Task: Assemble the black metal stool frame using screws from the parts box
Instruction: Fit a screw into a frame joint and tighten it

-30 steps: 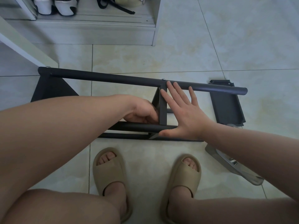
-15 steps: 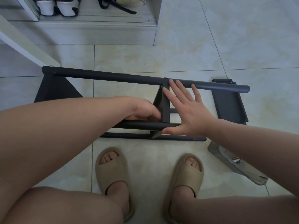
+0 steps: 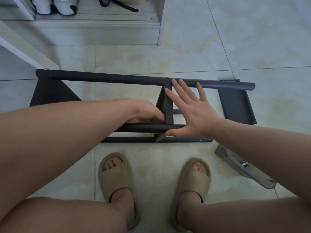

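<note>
Black metal stool frame (image 3: 109,78), lying on its side on the tiled floor (image 3: 210,47). Three long round tubes counted in it, all running left to right: one on top, farthest away, one nearer and lower, one flat on the floor. One upright flat bracket (image 3: 169,106) joining the top tube to the nearer one, about mid-length. One triangular black plate (image 3: 50,95) at the frame's left end.

Right hand (image 3: 190,113) spread wide and flat against the frame, just right of the bracket: fingertips (image 3: 175,82) on the top tube, thumb on the nearer tube. Left hand (image 3: 148,113) reaching in between the tubes from the frame's left, touching the bracket, fingers curled down out of sight. Cannot tell whether anything is held there.

One separate black panel (image 3: 235,105) on the floor behind the frame's right end. One silver metal piece (image 3: 244,169) on the floor right of the frame, on its near side, partly under the right forearm. Two beige slippers (image 3: 116,179) on two feet, just on the near side of the frame. One low shelf (image 3: 101,19) well beyond the frame, with two white shoes (image 3: 53,5) on it.
</note>
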Tool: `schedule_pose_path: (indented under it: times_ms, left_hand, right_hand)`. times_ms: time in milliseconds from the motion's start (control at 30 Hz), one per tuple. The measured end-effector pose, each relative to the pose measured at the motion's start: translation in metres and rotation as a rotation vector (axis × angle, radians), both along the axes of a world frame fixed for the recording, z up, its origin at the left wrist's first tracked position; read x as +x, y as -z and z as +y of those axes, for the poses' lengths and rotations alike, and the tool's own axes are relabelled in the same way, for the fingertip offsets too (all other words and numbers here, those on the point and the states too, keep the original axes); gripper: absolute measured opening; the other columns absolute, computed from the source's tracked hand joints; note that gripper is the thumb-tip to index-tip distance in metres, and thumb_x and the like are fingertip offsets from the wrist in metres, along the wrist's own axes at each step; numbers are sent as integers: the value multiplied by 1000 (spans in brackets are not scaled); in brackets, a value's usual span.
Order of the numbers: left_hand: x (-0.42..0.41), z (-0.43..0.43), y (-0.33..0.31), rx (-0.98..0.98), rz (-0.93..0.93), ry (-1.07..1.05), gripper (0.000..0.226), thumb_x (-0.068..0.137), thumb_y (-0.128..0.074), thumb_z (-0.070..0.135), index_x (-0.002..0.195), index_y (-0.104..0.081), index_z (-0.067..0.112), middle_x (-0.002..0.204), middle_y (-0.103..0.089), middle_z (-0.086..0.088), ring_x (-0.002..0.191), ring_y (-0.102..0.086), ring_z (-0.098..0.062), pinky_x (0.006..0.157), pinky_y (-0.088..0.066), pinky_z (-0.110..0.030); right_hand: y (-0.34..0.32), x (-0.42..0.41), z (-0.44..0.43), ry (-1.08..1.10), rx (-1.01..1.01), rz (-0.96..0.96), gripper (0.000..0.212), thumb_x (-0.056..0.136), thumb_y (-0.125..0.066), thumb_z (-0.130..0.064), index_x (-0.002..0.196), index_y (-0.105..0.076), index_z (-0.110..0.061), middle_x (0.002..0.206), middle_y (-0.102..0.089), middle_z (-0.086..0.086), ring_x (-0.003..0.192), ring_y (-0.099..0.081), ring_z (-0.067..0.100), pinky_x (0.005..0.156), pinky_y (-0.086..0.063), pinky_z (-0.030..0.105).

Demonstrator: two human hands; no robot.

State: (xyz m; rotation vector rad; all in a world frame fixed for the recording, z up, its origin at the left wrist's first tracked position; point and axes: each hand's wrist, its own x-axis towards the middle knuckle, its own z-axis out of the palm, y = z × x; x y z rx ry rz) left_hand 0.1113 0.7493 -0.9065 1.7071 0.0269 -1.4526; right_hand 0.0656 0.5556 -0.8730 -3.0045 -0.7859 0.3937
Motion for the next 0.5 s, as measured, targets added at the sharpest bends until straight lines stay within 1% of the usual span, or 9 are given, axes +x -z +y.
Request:
schedule_pose_path:
  times_ms: [67,133,200,267,333,367,433,467,500]
  left_hand:
    - [1,1,0,2,9,13,19,92,-58,16,99,-74,8,90,-76,-8,93,-66,-26,98,-48,-40]
    - [1,0,0,5,4,2,17,92,-59,14,99,-73,7,98,-75,-11,100,-66,-28,104,-46,-41]
    - [1,0,0,2,6,-23,17,92,-59,11,101,-72,5,104,-73,-14,104,-65,-29,107,-45,-43]
    - [2,0,-1,2,14,-10,18,93,-58,12,100,-73,6,104,-73,-14,103,-66,-28,105,-46,-42]
    - [4,1,-4,12,36,30,22,94,-57,15,91,-78,11,98,-76,-9,96,-68,-25,98,-49,-38]
    - [4,2,-6,15,44,38,23,95,-57,15,90,-79,12,98,-77,-9,96,-68,-23,98,-49,-37]
    - [5,1,-7,11,49,30,21,95,-57,14,103,-76,8,106,-76,-12,102,-68,-24,103,-48,-37]
    - [6,1,-8,10,52,19,21,96,-57,12,107,-74,6,107,-75,-13,103,-67,-25,104,-48,-38]
    - [6,0,-8,8,57,9,20,95,-57,11,106,-73,5,104,-76,-13,102,-67,-25,104,-48,-38]
  right_hand:
    - [0,1,0,-2,6,4,123,68,-31,-95,163,2,-23,168,19,3,154,19,19,121,9,60]
    - [0,1,0,-2,9,5,124,68,-31,-95,163,2,-23,169,18,3,154,19,19,121,9,60]
    - [1,1,0,-3,11,3,124,68,-32,-95,163,3,-23,169,18,3,154,20,19,121,10,60]
    - [1,0,0,-3,16,-1,123,68,-33,-95,163,2,-23,169,18,3,154,20,19,122,10,60]
    - [1,1,1,-2,22,-6,123,69,-34,-94,163,1,-23,169,17,3,155,19,20,122,9,60]
    - [1,1,1,-1,22,-9,123,69,-34,-94,163,1,-23,169,16,3,155,18,20,122,8,60]
    - [2,1,1,-2,22,-14,123,69,-34,-94,163,0,-23,169,16,4,155,18,20,122,7,61]
    - [2,0,1,-2,22,-14,123,69,-34,-94,163,0,-23,169,16,4,155,17,20,122,7,61]
    - [2,0,2,-2,24,-15,123,69,-34,-94,163,1,-23,169,16,4,155,18,20,121,7,61]
